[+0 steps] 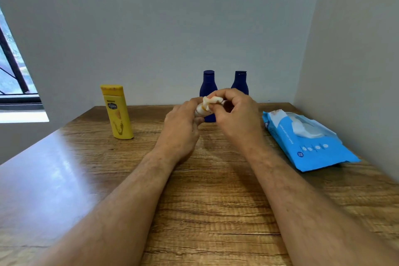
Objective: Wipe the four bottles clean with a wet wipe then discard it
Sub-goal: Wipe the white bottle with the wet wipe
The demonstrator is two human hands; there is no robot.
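Note:
My left hand [183, 121] grips a small white bottle [199, 111] lying sideways above the table; its brown cap end [227, 105] shows by my right palm. My right hand [235, 112] pinches a stained white wet wipe [212, 100] against the bottle's top side. A yellow bottle [117, 112] stands upright at the left. Two dark blue bottles stand at the back by the wall: one [208, 84] behind my hands, partly hidden, the other [240, 82] to its right with its base hidden.
A blue wet-wipe pack [311, 144] lies open at the right with a white wipe sticking out. The wooden table [194, 211] meets walls at the back and right. A window is at far left.

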